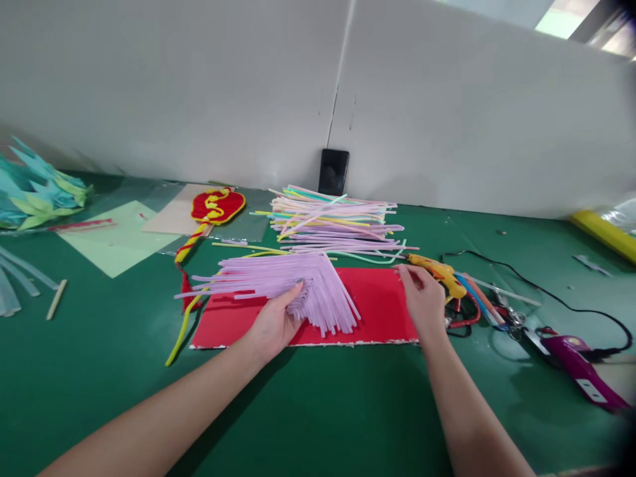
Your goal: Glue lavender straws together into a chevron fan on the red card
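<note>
My left hand (278,326) is closed on a piece made of lilac pipe cleaners (322,298), thumb on top and fingers underneath. The pipe cleaners lie side by side, bent at an angle, with loose ends to the left and lower right. Beneath them is a red board (375,298) with a ragged white front edge. Over the board's right end, my right hand (421,291) has thumb and fingertips pressed together; what they pinch, if anything, is too small to make out. Close behind that hand lies a yellow glue gun (437,273).
A pile of pastel pipe cleaners (338,222) lies behind the board, before an upright phone (334,171). To the left are a red and yellow ornament (217,205) and pale green paper (116,238). On the right rests a purple corded tool (579,368).
</note>
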A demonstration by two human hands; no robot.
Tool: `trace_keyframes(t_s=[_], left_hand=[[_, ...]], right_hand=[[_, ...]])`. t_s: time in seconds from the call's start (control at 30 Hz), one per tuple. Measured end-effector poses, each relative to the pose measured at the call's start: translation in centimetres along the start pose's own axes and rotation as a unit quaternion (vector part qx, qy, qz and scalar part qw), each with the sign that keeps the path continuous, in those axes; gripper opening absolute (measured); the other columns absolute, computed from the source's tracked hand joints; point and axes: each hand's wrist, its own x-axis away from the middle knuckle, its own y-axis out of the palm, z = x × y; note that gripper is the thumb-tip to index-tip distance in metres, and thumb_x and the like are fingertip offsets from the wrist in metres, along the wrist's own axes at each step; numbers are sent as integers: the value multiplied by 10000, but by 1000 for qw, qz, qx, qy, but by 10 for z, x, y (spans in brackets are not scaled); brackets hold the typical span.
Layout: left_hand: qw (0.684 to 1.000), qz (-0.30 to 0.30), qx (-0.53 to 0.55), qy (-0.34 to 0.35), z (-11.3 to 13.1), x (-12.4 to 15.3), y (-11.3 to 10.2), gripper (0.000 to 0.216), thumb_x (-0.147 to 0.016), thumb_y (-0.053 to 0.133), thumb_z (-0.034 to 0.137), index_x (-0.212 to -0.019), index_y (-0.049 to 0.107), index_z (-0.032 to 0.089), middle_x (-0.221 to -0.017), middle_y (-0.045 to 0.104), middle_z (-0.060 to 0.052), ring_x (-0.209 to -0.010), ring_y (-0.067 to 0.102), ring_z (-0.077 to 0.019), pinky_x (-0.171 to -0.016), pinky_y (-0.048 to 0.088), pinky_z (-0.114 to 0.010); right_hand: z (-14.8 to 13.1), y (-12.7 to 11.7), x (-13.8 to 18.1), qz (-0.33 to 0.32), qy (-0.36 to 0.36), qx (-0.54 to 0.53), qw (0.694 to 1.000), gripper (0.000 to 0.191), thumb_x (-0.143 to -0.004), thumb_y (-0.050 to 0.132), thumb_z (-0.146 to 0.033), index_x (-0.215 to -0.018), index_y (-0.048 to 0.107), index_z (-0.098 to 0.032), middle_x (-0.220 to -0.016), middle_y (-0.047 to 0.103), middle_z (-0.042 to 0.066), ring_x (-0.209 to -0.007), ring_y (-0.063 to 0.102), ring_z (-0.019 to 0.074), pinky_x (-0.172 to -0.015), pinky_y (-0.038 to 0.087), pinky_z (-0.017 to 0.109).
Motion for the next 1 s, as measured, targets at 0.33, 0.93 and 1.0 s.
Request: trace_keyframes(t_s=[0.33, 0.93, 1.0], left_hand=[[995, -68, -40, 54, -5, -3, -6, 176, -815, 618, 161, -979, 681, 164, -1036, 713, -53, -1002, 650, -193, -900, 513, -302], [709, -124, -630, 290, 92, 17, 71, 106, -758, 654, 277, -825, 731, 250, -921, 722, -36, -853, 641, -216, -777, 467, -296], [690, -102, -621, 356, 88, 8, 81, 153, -721, 686, 233, -867, 728, 252, -972, 711, -28, -937, 613, -236, -868, 423, -327]], right_hand=[[-52, 42, 47, -360, 29, -148, 920, 312, -743, 649, -435, -920, 671, -179, -852, 692, 30, -810, 627, 196, -698, 477, 287], [-29, 34, 28, -275, 43, -123, 952, 303, -763, 620, -464, -774, 662, -164, -666, 588, 5, -636, 509, 157, -569, 389, 258], [-30, 34, 29, -287, 42, -125, 949, 301, -771, 614, -467, -778, 652, -168, -672, 578, 3, -638, 499, 152, -574, 387, 257]])
